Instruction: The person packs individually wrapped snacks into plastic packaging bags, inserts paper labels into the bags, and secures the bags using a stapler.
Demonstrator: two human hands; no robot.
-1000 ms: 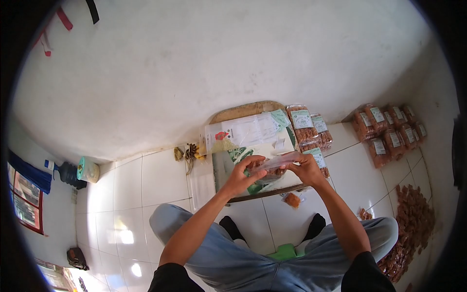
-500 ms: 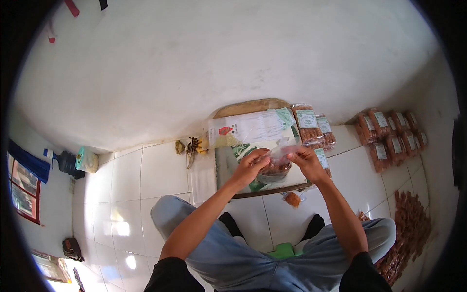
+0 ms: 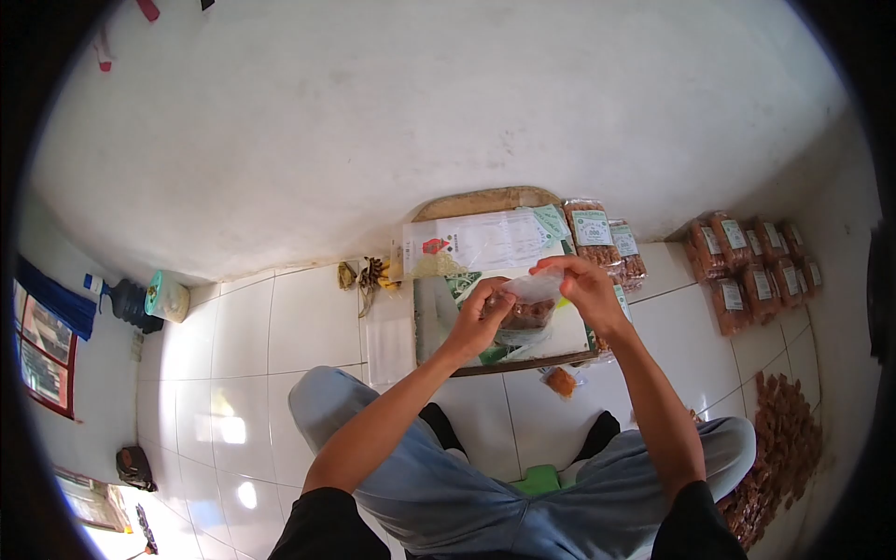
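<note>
A clear plastic bag [image 3: 529, 315] with reddish-brown pieces inside rests on the low table [image 3: 485, 365]. My left hand [image 3: 483, 314] pinches the left side of its upper edge. At the right of the bag's mouth, my right hand [image 3: 581, 289] grips the plastic with its fingers bent. The bag's top stretches between both hands. Behind them on the table lie a printed plastic sheet [image 3: 485, 241] and green labels [image 3: 551, 224]. Labelled packs of brown pieces [image 3: 592, 233] stand just right of the table.
More labelled packs [image 3: 732, 243] are stacked at the right by the wall. Loose brown pieces [image 3: 779, 439] are heaped on the floor at the far right. A small orange packet [image 3: 561, 382] lies before the table. Bananas [image 3: 375, 274] are at its left.
My right hand has risen slightly, pulling the bag's top up and spreading it. My left hand stays near the bag's left edge. The view has shifted slightly.
</note>
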